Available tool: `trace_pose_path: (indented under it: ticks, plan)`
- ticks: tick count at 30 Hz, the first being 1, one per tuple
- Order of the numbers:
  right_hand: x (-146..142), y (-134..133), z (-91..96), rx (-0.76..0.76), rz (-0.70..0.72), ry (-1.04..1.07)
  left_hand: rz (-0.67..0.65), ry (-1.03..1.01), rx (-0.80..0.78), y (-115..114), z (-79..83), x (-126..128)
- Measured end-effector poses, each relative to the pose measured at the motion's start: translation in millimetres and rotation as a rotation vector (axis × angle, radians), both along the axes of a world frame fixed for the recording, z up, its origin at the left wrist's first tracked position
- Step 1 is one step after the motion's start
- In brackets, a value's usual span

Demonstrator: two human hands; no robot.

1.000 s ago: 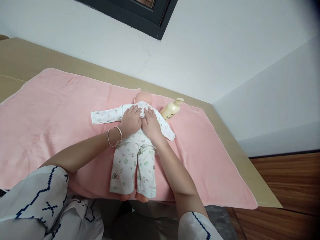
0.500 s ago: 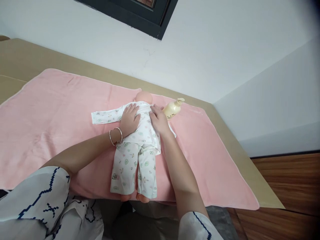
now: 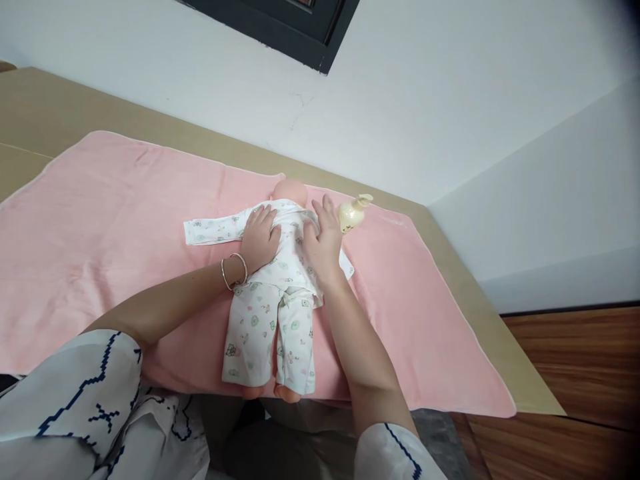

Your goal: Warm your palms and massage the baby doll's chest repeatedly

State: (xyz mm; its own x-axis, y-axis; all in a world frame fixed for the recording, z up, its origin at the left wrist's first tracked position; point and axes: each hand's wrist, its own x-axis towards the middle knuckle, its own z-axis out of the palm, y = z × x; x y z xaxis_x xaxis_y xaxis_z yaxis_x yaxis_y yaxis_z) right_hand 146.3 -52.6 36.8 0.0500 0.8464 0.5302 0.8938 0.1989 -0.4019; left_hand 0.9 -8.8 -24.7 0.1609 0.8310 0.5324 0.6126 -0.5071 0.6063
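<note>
A baby doll [image 3: 283, 257] in white printed pyjamas lies on a pink blanket [image 3: 145, 193], its head at the far side and its feet at the near edge. My left hand [image 3: 260, 239], with bracelets at the wrist, rests flat on the left side of the doll's top, fingers stretched out. Over the right side of the top is my right hand [image 3: 324, 243], its fingers apart and holding nothing. A pale yellow pump bottle [image 3: 352, 215] is just beyond its fingers. My right hand and forearm partly hide the doll's right-hand sleeve.
The blanket covers much of a tan table [image 3: 170, 110]. Behind it rises a white wall [image 3: 400, 100] with a dark window frame [image 3: 300, 33] above. Brown wooden panels [image 3: 575, 360] stand at the lower right.
My right hand has lifted and turned slightly, its fingers now raised and spread rather than lying on the doll's top. My left hand stays on the doll.
</note>
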Motion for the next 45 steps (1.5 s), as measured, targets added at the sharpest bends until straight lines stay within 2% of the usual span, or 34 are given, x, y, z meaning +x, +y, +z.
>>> trace_pose_path:
  ticks: [5, 9, 11, 14, 19, 24, 29, 34, 40, 43, 45]
  plan:
    - [-5.2, 2.3, -10.0, -0.087, 0.141, 0.001, -0.003, 0.014, -0.013, -2.0, 3.7, -0.1]
    - [-4.6, 5.3, -13.7, 0.021, 0.094, 0.072, -0.004, 0.016, -0.003, -1.8, 2.7, 0.2]
    - [-4.0, 6.7, -13.5, -0.014, 0.106, 0.056, 0.003, 0.019, -0.002, -1.0, 1.7, 0.4]
    - [-3.1, 8.5, -13.1, -0.157, 0.147, -0.010, 0.009, 0.027, 0.000, 0.1, 0.8, 0.4]
    - [1.0, 9.8, -12.4, -0.062, 0.087, 0.003, -0.004, 0.028, 0.016, 1.9, -1.4, 0.7]
    - [-1.3, 11.4, -14.3, -0.291, 0.186, -0.177, 0.005, 0.021, 0.017, 3.2, -5.0, 1.6]
    - [5.7, 15.6, -14.9, -0.282, 0.170, -0.126, -0.002, 0.109, 0.047, -6.9, 5.3, 1.3]
    - [18.1, 23.6, -16.5, -0.275, 0.042, -0.049, -0.065, 0.213, 0.049, -7.2, 18.4, 0.4]
    - [-18.7, -4.0, -5.3, -0.272, -0.035, -0.261, -0.082, 0.270, -0.053, 16.6, 19.0, -5.4]
    - [-27.0, -11.9, -1.2, -0.277, -0.033, -0.290, -0.062, 0.298, -0.012, 11.2, 20.3, -4.3]
    - [-17.3, -5.6, -2.6, -0.297, 0.000, -0.223, -0.025, 0.308, 0.026, -0.4, 22.3, -1.3]
